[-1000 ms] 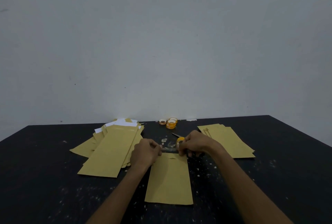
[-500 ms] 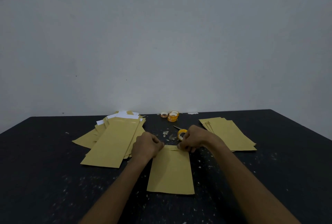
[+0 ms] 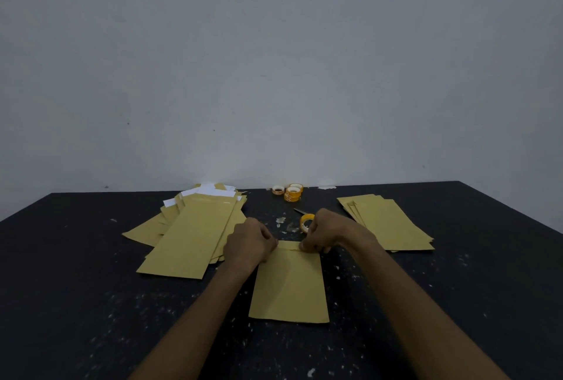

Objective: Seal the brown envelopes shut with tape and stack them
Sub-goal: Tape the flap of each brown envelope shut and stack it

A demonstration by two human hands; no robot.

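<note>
Head view: a brown envelope (image 3: 289, 285) lies flat on the black, speckled worktop (image 3: 91, 288), lengthwise from 6 to 12 o'clock, with its folded flap at the 12 o'clock end. Both hands meet at that flap. The left grip (image 3: 249, 242) sits on the envelope's 11 o'clock corner with its fingers curled under and knuckles up. Whether it pinches anything there I cannot tell. The right grip (image 3: 327, 233) is on the 1 o'clock corner, fingers curled and fingertips down on the flap edge. It is clamped on a yellow tape roll (image 3: 306, 222), which stands on edge at its 11 o'clock side.

At 10 o'clock from the envelope, a loose pile of envelopes (image 3: 189, 236) fans out, with white sheets (image 3: 207, 189) showing at its far end. At 2 o'clock, well apart, lies a neater stack of envelopes (image 3: 390, 221). At 12 o'clock, near the wall (image 3: 274, 59), sit spare tape rolls (image 3: 292, 192). A scissor tip (image 3: 300, 211) shows just beyond the held roll.
</note>
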